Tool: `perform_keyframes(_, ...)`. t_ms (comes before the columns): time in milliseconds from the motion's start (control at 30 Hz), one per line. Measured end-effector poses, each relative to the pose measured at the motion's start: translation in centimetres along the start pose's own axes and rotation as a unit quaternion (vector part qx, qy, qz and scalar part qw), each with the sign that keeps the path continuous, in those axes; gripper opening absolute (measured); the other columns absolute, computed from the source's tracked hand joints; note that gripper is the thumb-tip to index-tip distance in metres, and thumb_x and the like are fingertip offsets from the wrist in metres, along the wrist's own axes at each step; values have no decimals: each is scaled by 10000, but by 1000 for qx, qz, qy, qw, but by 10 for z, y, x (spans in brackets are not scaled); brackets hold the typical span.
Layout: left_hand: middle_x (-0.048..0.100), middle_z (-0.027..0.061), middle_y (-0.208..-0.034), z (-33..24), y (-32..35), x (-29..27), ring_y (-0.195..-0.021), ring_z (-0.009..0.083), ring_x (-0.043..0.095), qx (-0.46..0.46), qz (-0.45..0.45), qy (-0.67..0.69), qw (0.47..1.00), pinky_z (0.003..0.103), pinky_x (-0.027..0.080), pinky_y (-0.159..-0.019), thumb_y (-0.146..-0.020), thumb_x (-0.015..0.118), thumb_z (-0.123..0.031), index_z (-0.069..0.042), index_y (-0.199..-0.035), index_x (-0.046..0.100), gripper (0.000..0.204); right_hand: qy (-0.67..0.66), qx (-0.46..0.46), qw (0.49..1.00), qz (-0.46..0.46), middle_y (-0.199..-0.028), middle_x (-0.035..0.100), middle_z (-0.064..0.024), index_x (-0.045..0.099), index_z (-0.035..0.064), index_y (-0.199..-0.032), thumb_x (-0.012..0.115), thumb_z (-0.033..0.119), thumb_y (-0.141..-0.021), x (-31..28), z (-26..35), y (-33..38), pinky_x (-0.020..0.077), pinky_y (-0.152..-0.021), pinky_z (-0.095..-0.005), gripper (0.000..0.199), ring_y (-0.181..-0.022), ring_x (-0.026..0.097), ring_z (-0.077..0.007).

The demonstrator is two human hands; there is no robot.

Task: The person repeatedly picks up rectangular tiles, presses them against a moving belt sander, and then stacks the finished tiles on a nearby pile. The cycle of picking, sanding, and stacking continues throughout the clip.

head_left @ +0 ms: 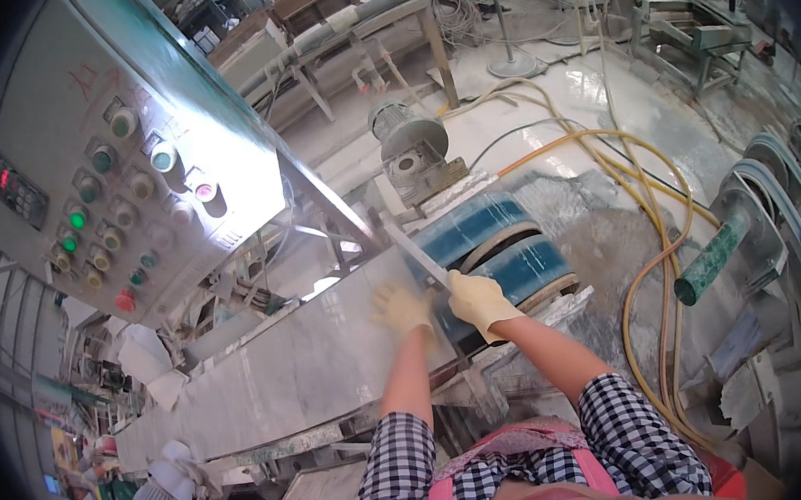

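Note:
Both my hands wear pale yellow gloves. My left hand (pixel 399 309), a little blurred, is spread with its palm down over the end of a long grey conveyor surface (pixel 276 356). Just right of it, my right hand (pixel 479 302) is closed round the near end of a narrow pale strip (pixel 415 252). That strip slants away to the upper left, along the left side of two blue belts (pixel 521 268) that look wet. Its kind is not clear, and my glove hides its near end.
A control cabinet (pixel 121 103) with lit buttons stands at the left. Beyond the belts is a grey motor (pixel 406 130). Yellow hoses (pixel 626 297) loop over the wet floor at the right, beside a machine with a green roller (pixel 712 261).

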State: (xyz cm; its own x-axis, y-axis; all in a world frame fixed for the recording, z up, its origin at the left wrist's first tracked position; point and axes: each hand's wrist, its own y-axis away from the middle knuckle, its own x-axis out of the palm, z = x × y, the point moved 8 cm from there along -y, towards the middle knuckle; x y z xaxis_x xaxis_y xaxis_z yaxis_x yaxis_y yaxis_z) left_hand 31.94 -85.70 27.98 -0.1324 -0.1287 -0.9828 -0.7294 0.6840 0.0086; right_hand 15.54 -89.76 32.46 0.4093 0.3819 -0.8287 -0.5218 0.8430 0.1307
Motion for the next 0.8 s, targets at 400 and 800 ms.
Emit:
perform_keyframes(400,465,218,-1503,-12,-17,-12,-1350,422,471,-64,125,3,990,580,415,-1048,-795,723,-306,16,-1438,443,772,-58,-33,996,-61,-937,690,-262,540,54,-1086,630,218,-875,-7,-16,1,504,-814,-557,282,-924,661,-472)
perform_keyframes(800,694,245,-979,67,-57,23,-924,376,699,352,80,-97,928,435,576,-813,-878,534,-86,39,-1125,655,301,-27,-112,993,22,-955,705,-246,599,23,-1081,624,274,-857,21,24,-18,526,-825,-536,337,-939,673,-454)
